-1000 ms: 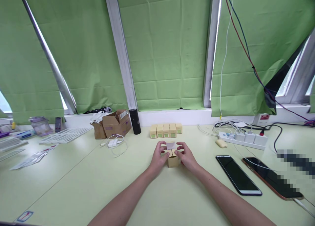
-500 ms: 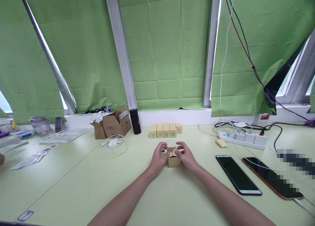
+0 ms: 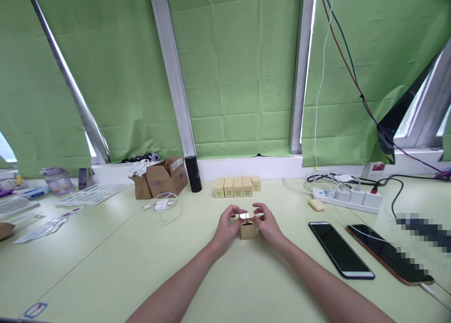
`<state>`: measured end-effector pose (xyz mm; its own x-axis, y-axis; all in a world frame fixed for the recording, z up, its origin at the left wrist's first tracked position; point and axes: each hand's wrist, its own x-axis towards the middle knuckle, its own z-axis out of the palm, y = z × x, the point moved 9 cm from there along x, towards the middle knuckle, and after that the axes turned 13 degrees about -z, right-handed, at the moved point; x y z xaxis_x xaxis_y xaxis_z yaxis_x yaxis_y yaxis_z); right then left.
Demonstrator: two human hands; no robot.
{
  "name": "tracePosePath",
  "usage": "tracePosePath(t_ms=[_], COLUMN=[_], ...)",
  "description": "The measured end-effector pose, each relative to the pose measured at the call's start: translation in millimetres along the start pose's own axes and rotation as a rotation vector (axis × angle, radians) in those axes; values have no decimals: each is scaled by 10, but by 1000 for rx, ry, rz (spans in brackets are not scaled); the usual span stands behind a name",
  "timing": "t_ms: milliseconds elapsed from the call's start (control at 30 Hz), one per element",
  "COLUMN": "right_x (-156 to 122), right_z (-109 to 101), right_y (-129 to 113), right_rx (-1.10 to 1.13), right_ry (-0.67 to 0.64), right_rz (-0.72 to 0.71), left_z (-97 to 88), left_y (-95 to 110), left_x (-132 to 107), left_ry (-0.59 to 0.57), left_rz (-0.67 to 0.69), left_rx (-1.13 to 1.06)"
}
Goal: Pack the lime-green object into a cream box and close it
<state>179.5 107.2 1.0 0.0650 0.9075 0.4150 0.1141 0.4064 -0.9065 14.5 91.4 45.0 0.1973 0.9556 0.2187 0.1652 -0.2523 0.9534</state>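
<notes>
A small tan cardboard box (image 3: 248, 229) stands on the pale green table (image 3: 225, 285) in front of me. My left hand (image 3: 228, 226) grips its left side, fingers curled over the top. My right hand (image 3: 267, 223) holds the right side, thumb and fingers pinching at the top flap, which lies nearly flat. Behind it, a row of several finished tan boxes with green labels (image 3: 237, 187) lines up near the window sill.
Two phones (image 3: 341, 249) (image 3: 389, 254) lie at the right, with a power strip (image 3: 352, 197) and cables behind. A black cylinder (image 3: 193, 173), brown cartons (image 3: 165, 176), a white charger (image 3: 162, 204) and flat packets (image 3: 92, 193) sit at the left.
The white top flap of the box has been folded down from upright to nearly flat. Both hands stayed on the box. Something brown has come in at the far left edge.
</notes>
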Motion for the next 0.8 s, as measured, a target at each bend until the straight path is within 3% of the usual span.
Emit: tracePosePath(t_ms=[400, 567, 800], right_x=[-55, -76, -104], right_z=[-87, -115, -106], right_y=[-283, -476, -566], right_rx=[-16, -16, -69], right_ry=[64, 17, -13], right_rz=[-169, -283, -332], left_z=[-8, -7, -8], left_y=[-5, -17, -49], left_x=[4, 7, 25], left_ry=[5, 2, 6], left_rz=[-23, -17, -36], left_rx=[-5, -11, -28])
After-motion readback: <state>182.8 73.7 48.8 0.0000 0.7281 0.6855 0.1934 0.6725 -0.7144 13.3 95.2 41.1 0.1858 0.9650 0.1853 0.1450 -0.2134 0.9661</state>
